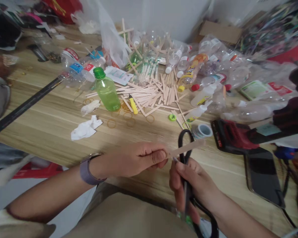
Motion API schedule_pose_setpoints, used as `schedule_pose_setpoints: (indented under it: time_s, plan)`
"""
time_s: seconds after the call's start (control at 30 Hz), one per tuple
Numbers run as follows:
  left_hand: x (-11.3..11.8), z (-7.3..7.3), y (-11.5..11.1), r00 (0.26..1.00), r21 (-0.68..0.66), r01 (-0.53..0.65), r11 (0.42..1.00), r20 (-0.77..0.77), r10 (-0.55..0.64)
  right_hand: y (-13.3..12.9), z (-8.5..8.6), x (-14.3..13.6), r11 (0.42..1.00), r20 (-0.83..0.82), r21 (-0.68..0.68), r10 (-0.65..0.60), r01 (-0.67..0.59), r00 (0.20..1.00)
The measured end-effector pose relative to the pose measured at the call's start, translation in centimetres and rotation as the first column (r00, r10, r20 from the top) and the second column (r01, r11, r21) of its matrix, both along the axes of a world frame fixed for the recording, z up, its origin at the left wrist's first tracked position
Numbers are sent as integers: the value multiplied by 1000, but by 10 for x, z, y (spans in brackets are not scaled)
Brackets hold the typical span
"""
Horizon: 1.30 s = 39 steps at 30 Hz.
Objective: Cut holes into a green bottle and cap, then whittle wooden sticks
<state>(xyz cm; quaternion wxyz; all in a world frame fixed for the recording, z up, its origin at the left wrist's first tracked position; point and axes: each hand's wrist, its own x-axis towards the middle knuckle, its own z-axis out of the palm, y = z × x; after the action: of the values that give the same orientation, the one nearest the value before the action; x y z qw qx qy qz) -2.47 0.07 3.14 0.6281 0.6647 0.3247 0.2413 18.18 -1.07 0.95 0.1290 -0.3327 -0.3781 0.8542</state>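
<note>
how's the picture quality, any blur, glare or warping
In the head view, the right hand and the far end of the wooden stick look smeared, perhaps by motion; the green bottle reads clearer; light on the table is soft, without harsh glare; toward the head view's edges, things look soft and somewhat stretched.

The black scissors (187, 193) run past the bottom edge.
</note>
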Motion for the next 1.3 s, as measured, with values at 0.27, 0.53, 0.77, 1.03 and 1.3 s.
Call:
schedule_pose_setpoints:
  time_s: [0.27,0.53,0.77,1.03,1.3]
  plan:
    - [7,-13,-6,989,-269,-33,962,129,70,18,11,8,-173,188,947,-383,-270,904]
    - [3,-4,-3,1000,-115,17,993,13,-16,11,-3,10,751,178,657,-62,-72,982]
    - [3,-10,1,998,-88,-5,996,63,10,4,-10,2,896,97,444,-25,-21,995]
    - [11,-10,-10,974,-323,14,946,220,61,22,7,12,-383,107,883,-399,-271,911]
    - [-2,-5,8,998,-28,53,998,41,-52,8,-9,0,994,16,55,91,-92,996]
